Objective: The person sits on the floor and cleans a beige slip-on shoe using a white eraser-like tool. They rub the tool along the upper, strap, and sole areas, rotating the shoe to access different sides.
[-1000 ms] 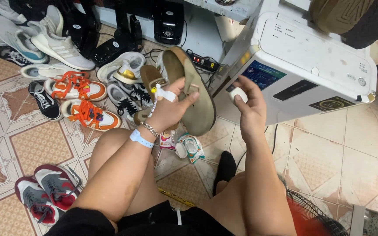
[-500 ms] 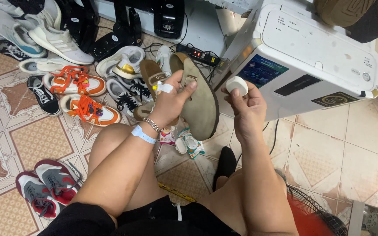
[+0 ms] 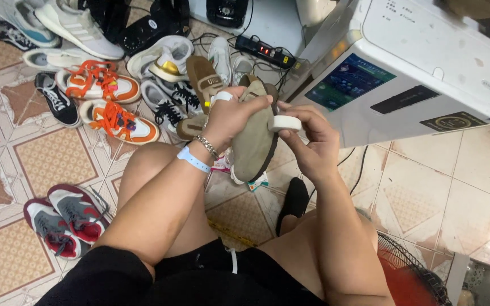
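Held item: a tan suede shoe [image 3: 254,141], sole side turned toward the camera, raised above the knees and in front of a white machine [image 3: 426,68].
Left hand [image 3: 231,116]: closed around the upper half of the shoe, fingers wrapped over its edge; a pale blue wristband and a metal bracelet are worn at the wrist.
Right hand [image 3: 313,147]: a small white block [image 3: 286,123] is pinched between thumb and fingers and pressed against the shoe's edge.
Handling, judged: the shoe is taken to be light, with a soft nap and a stiffer sole; a grip on the sole rim is advised, since suede marks easily. The block appears light and slightly yielding.
Count, held: one shoe, one block.
Count, floor: one orange-laced pair [image 3: 106,102], one red-and-grey pair [image 3: 63,221], one brown shoe [image 3: 205,79], several white and black sneakers; the exact total cannot be told.
Other: one power strip [image 3: 265,51] with a lit switch; one red wire-guard fan [image 3: 409,272], partly visible.
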